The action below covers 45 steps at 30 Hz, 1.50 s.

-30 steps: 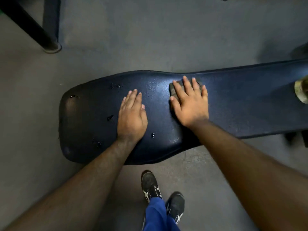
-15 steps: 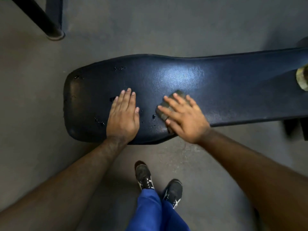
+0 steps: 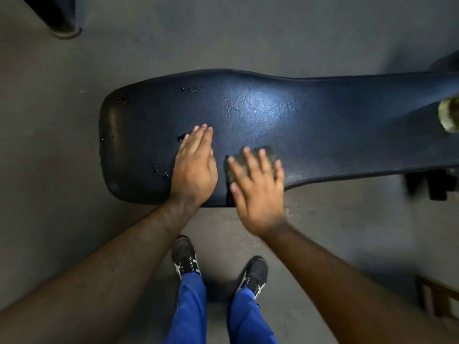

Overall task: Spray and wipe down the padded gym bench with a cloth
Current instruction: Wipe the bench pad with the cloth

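The dark blue padded bench (image 3: pixel 323 125) runs left to right across the view, its wide end at the left. My left hand (image 3: pixel 195 167) lies flat on the pad near the front edge, fingers straight and together. Just to its right, my right hand (image 3: pixel 258 192) presses a small grey cloth (image 3: pixel 269 153) onto the pad with spread, straight fingers; the hand is motion-blurred and covers most of the cloth. The vinyl has several small tears (image 3: pixel 161 171) towards the wide end.
A yellowish-green object (image 3: pixel 448 115) sits on the bench at the right edge. A black post (image 3: pixel 63 23) stands on the grey floor at top left. Dark frame parts (image 3: pixel 432 186) show under the bench at right. My two shoes (image 3: pixel 185 256) stand on the floor below.
My right hand has wiped the cloth from the far side of the pad towards the front edge, then a little rightward. My left hand stays flat on the pad.
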### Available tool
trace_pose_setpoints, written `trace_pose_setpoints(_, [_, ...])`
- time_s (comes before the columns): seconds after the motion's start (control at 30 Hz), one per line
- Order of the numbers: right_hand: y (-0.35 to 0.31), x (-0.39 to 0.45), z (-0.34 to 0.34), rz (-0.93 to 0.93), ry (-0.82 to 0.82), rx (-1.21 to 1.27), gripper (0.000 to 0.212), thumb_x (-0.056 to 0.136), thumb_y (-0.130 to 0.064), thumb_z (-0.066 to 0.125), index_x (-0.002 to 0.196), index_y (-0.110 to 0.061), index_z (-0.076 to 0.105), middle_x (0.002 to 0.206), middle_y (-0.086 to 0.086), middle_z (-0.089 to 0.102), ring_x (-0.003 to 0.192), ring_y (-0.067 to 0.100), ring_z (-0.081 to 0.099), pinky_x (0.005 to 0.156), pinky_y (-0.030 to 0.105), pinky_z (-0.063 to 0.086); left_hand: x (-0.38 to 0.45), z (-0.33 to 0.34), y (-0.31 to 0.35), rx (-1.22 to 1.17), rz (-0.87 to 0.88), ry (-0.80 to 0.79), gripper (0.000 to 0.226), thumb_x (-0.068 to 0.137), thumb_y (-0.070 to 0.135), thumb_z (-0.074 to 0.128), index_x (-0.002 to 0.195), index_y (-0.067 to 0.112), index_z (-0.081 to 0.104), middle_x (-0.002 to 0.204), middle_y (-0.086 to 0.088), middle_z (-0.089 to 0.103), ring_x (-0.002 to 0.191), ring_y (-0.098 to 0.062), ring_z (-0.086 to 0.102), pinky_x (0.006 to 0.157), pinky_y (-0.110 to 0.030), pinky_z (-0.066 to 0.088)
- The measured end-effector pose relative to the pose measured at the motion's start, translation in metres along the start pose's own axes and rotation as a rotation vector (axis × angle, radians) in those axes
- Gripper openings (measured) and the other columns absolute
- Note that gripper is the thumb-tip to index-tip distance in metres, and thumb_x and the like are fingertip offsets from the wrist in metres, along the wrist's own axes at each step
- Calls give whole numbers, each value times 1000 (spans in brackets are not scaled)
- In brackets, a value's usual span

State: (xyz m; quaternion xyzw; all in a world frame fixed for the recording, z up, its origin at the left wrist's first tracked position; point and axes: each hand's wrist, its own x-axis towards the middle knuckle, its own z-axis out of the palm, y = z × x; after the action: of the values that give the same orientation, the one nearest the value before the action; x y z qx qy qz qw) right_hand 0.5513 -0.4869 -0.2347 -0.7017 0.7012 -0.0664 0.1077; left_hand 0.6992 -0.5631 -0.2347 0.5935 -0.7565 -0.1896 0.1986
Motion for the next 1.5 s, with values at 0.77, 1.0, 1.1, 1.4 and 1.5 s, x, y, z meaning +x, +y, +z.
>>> trace_pose_setpoints(0.77, [10,99,-12,7,-87,-97,59,99,-51,32,155,-33,28,165,5,22,153,30,17,120,59,16,27,-29,-57,248,-55,-32,54,98,26,34,146,2,40,155,-18,34,147,-30,27,122,-43,15])
trace_pose_setpoints(1.0, [-18,134,-10,-297,-140,-86,56,101,-46,29,154,-31,31,164,6,24,152,31,19,121,57,15,28,-30,-59,246,-57,-55,54,98,26,34,145,1,41,155,-18,35,146,-31,28,122,-44,17])
trace_pose_setpoints(1.1, [-27,178,-4,221,-49,-18,57,100,-48,25,155,-33,29,166,4,20,153,29,13,122,55,10,28,-28,-60,249,-66,-42,54,98,25,34,146,1,40,155,-17,35,147,-30,27,122,-44,17])
trace_pose_setpoints(1.4, [-39,231,-6,201,-50,24,57,94,-52,26,146,-38,44,158,0,39,149,25,28,120,50,14,28,-27,-59,240,-73,-16,53,97,24,36,145,2,42,154,-15,37,146,-28,29,122,-42,17])
trace_pose_setpoints(1.5, [-57,193,-1,-258,-123,-12,54,96,-48,32,148,-37,42,159,0,36,149,27,27,119,52,15,27,-27,-59,212,-81,17,52,96,20,41,144,-1,42,153,-17,38,145,-29,31,121,-42,19])
